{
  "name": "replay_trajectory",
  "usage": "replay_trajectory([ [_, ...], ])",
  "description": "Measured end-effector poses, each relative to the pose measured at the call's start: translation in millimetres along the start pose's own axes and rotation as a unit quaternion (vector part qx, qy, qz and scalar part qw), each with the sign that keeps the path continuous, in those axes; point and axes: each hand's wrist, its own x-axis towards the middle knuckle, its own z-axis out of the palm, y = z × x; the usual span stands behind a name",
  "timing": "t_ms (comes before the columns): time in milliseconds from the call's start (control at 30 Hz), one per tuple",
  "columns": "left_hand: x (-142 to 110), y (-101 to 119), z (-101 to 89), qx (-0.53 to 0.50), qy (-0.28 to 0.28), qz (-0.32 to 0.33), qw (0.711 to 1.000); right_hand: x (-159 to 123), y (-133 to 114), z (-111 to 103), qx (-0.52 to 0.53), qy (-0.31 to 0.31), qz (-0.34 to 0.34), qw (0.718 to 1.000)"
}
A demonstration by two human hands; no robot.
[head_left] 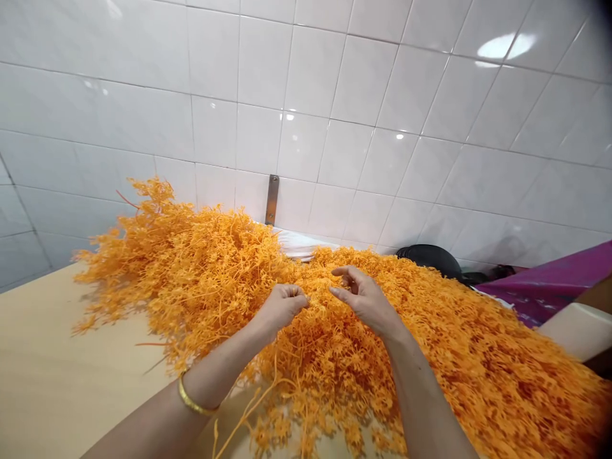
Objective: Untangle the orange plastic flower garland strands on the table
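Observation:
A large heap of orange plastic sprigs [201, 274] covers much of the light wooden table [52, 376]. My left hand [283, 305] is closed in a pinch on an orange sprig at the heap's middle; a gold bangle [194, 403] circles that wrist. My right hand [361, 294] hovers just to its right, fingers curled, thumb and forefinger pinching toward the same spot. What the right fingers hold is too small to name. Both hands almost touch above the pile.
A white tiled wall [306, 95] stands behind the table with a metal bracket [271, 199] on it. A black round object [429, 258] sits at the back right. Purple cloth [554, 284] and a cream-coloured edge [578, 328] lie at the right.

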Motion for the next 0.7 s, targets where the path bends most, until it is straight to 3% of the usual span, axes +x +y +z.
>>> replay_trajectory([
  [133, -0.5, -0.6, 1.4, 0.040, -0.009, 0.029, 0.999, -0.9, -0.7, 7.6, -0.028, -0.059, -0.010, 0.998],
  [333, 1.3, 1.4, -0.2, 0.075, -0.009, 0.076, 0.994, 3.4, 4.3, 16.3, 0.100, 0.023, -0.010, 0.995],
  [467, -0.7, 2.9, 1.0, 0.065, -0.022, 0.064, 0.996, 4.1, 4.7, 17.5, 0.206, 0.038, 0.020, 0.978],
  [567, -3.5, 3.0, 3.4, 0.049, -0.063, 0.044, 0.996, 5.8, 6.4, 17.9, 0.273, 0.053, 0.046, 0.959],
  [700, -6.0, 3.6, 6.1, 0.056, -0.109, 0.072, 0.990, 9.3, 9.3, 21.3, 0.346, 0.114, 0.076, 0.928],
])
